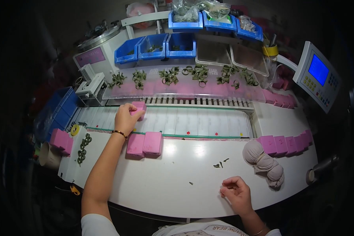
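A: Nearer hand to the pink block?

B: Left hand, by contact. Thumb and fingertips closed in a pinch, apparently on the block's left part and near face. Direction from the knuckles: right, slightly beyond.

A: Long axis?

B: Uncertain. Partly covered by fingers; visible outline slightly longer away from the body than across (fisheye bend poorly corrected by eye).

A: Underneath?

B: White strip, divided into cells, below the left hand and extending well to its right. Contact or gap between block and strip: impossible to tell from above. Row of rollers just beyond.

A: Key relation, then?

B: Judged to be block against strip: held near the strip's far edge, with most of the cells to the left hand's right. Height over the cells worth checking.

A: Other blocks close by?

B: Yes, two pink blocks side by side on the surface, just right of the left wrist, nearer the body than the left hand.

A: Right hand?

B: Well apart from the held block, far to the right and closer to the body. Fingers half curled, nothing visible in the grasp. Grey cloth bundle beyond it, rightward; dark green scraps beyond it, leftward.
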Action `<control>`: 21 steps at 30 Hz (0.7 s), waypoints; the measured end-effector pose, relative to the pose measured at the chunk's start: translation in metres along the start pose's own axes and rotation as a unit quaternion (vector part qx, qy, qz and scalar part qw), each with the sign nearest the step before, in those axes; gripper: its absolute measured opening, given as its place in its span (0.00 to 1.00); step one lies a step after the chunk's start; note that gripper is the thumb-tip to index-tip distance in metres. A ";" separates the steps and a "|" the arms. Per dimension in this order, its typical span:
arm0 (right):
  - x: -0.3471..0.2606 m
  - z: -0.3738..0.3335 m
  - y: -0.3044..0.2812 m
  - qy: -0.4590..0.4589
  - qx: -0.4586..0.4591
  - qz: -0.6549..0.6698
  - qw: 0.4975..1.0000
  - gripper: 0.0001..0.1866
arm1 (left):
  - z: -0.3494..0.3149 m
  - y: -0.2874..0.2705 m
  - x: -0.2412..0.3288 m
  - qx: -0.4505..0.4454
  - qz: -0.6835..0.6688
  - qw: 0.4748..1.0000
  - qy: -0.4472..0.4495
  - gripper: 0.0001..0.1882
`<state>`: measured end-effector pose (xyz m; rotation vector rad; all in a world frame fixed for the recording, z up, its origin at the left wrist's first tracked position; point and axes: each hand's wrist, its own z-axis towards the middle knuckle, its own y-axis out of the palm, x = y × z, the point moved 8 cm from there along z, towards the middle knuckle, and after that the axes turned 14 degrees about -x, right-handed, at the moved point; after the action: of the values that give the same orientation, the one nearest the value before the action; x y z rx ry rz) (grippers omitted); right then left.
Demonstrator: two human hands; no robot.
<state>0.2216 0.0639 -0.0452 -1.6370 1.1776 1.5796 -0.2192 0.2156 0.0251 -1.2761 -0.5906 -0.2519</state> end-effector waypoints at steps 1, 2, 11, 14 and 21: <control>0.000 -0.001 0.000 -0.006 0.003 -0.007 1.000 0.12 | 0.005 0.003 -0.009 -0.070 -0.079 0.994 -0.031 0.17; 0.000 -0.001 0.000 -0.013 0.005 -0.014 1.000 0.11 | 0.004 0.009 -0.015 -0.139 -0.157 0.976 -0.062 0.18; -0.003 -0.003 -0.003 -0.041 0.007 -0.034 0.999 0.10 | -0.081 0.017 0.069 -0.349 0.077 0.910 0.211 0.41; -0.006 -0.001 0.001 -0.047 0.002 -0.040 0.998 0.11 | -0.083 0.020 0.079 -0.292 0.128 0.917 0.240 0.37; -0.059 -0.006 0.070 -0.212 -0.222 -0.344 0.888 0.20 | -0.123 0.044 0.143 -0.230 -0.141 0.916 0.298 0.39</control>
<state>0.1684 0.0395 0.0254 -1.5910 -0.0284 1.6433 -0.0457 0.1318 0.0456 -1.4632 -0.1821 -1.0318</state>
